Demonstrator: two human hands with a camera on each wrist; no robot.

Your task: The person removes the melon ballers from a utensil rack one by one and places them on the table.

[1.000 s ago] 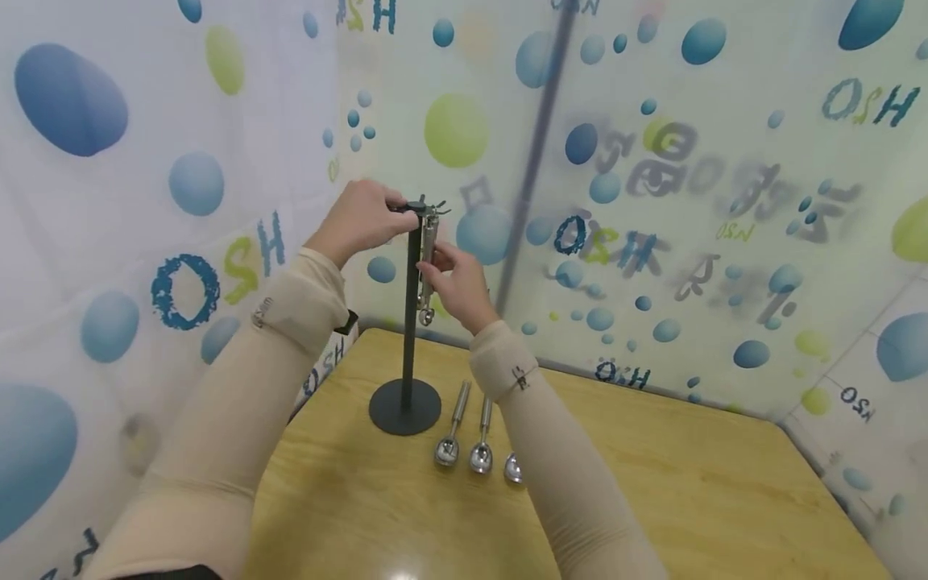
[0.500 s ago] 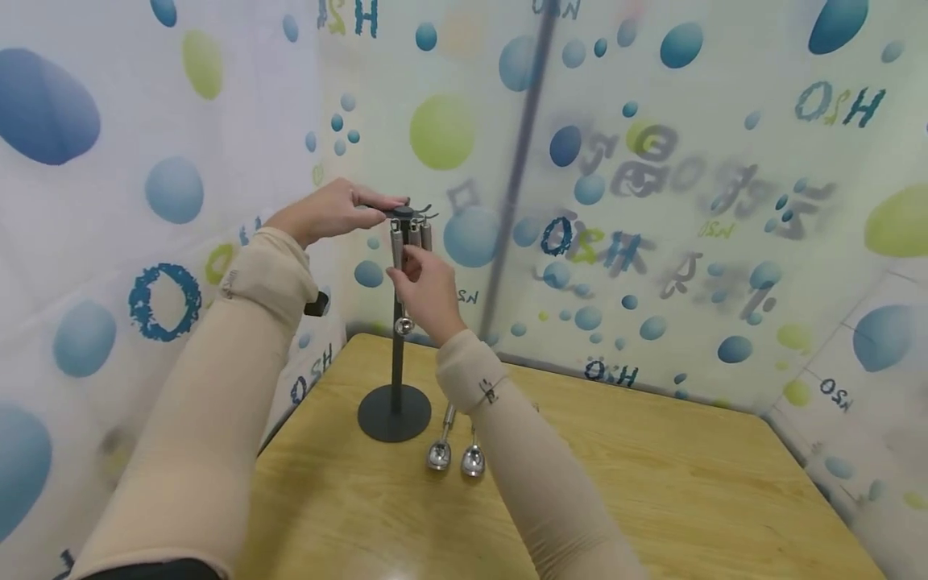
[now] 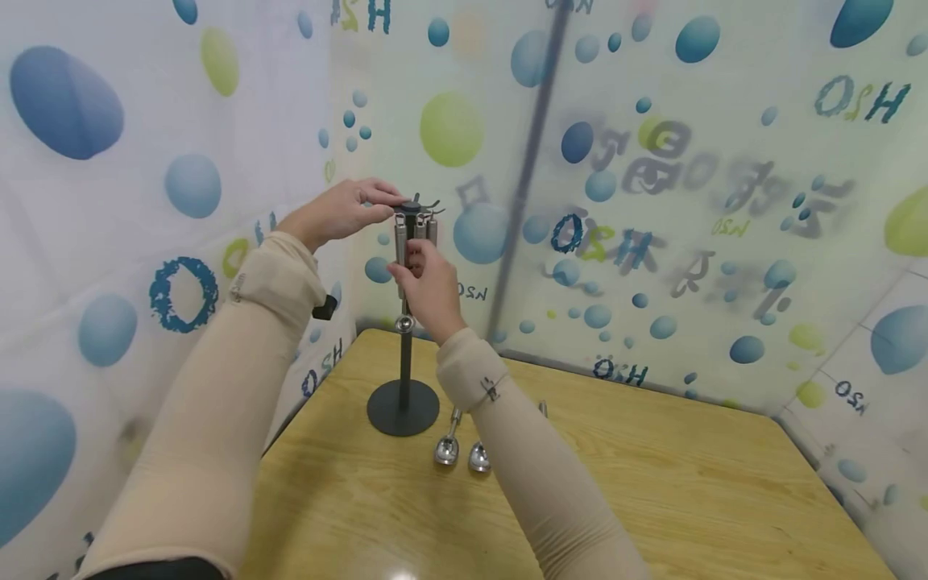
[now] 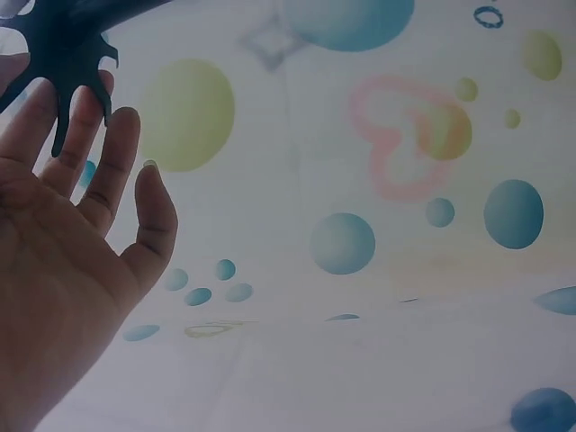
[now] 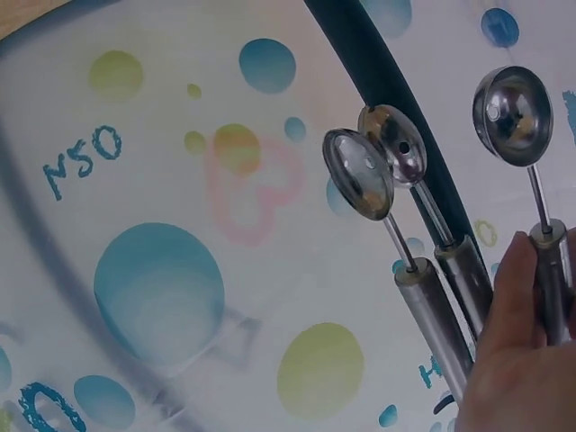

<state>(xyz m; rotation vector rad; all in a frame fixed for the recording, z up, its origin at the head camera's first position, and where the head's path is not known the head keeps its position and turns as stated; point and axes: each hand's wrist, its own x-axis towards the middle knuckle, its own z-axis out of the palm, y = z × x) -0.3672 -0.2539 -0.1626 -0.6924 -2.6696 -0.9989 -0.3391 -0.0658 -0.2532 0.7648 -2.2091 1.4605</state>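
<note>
At the top of a black hanging stand [image 3: 405, 362], my left hand [image 3: 329, 213] pinches the hooked head, thumb below and fingers above. Those dark hooks [image 4: 67, 45] overlap the extended fingers in the left wrist view. My right hand [image 3: 432, 294] holds the handle of a small steel melon baller [image 5: 513, 117], its bowl hanging downward in the head view. The handle's upper end is right at a hook. Beside it hang two more melon ballers, one in front [image 5: 358, 174] and one behind [image 5: 393, 144], close to the pole.
On the wooden table [image 3: 652, 475], two steel ice cream scoops [image 3: 446, 451] lie right of the stand's round base [image 3: 403, 408]. Another metal handle end [image 3: 543, 408] shows beyond the right sleeve [image 3: 536, 467]. Printed curtains [image 3: 652, 266] stand behind and at the left.
My right hand and its melon baller have moved left to the stand's near side. The hanging ballers now show separately. My left hand has drawn back slightly left on the hooked head.
</note>
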